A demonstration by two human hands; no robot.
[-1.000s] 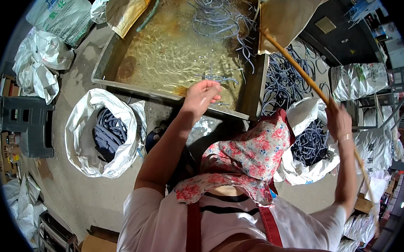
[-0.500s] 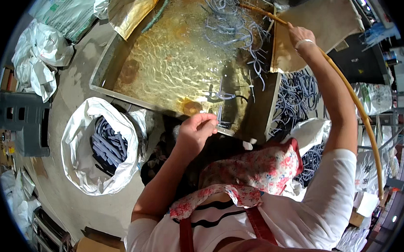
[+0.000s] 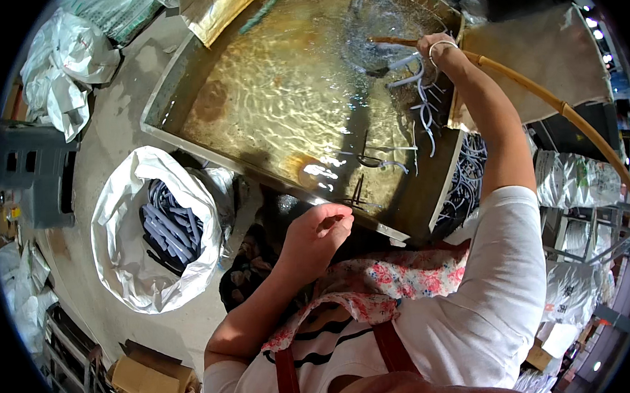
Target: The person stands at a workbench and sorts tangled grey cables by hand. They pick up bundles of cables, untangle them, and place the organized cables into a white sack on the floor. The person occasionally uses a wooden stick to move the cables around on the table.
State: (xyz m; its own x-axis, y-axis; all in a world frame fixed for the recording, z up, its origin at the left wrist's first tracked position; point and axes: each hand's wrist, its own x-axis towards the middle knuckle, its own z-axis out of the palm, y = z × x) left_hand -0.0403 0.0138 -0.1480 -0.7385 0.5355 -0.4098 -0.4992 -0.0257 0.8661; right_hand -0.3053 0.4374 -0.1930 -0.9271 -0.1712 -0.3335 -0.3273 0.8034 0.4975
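Observation:
My right hand (image 3: 438, 49) is wrapped around a long curved tan stick (image 3: 528, 82), reaching over the far right part of a shallow tank (image 3: 218, 157) of water. The stick's tip lies over the churned water beside a tangle of pale blue-grey tubes (image 3: 378, 25). More tube pieces (image 3: 424, 107) trail toward the tank's right wall. By the near rim, my left hand (image 3: 318, 233) is closed, thumb and fingers pinched together; whether anything is between them is hidden. Just beyond it, a few thin dark strips (image 3: 358, 193) stand in the water.
At left on the floor stands a white sack (image 3: 106, 241) holding grey-blue tube pieces (image 3: 170, 227). More tubes (image 3: 462, 183) lie heaped right of the tank. A tan sheet (image 3: 534, 67) leans at the far right corner. A dark plastic stool (image 3: 36, 177) and a cardboard box (image 3: 144, 386) are at left.
My right hand and the stick have moved down and inward over the tank, drawing the tip through the tubes. My left hand has shifted slightly right and nearer me. The view has turned a little.

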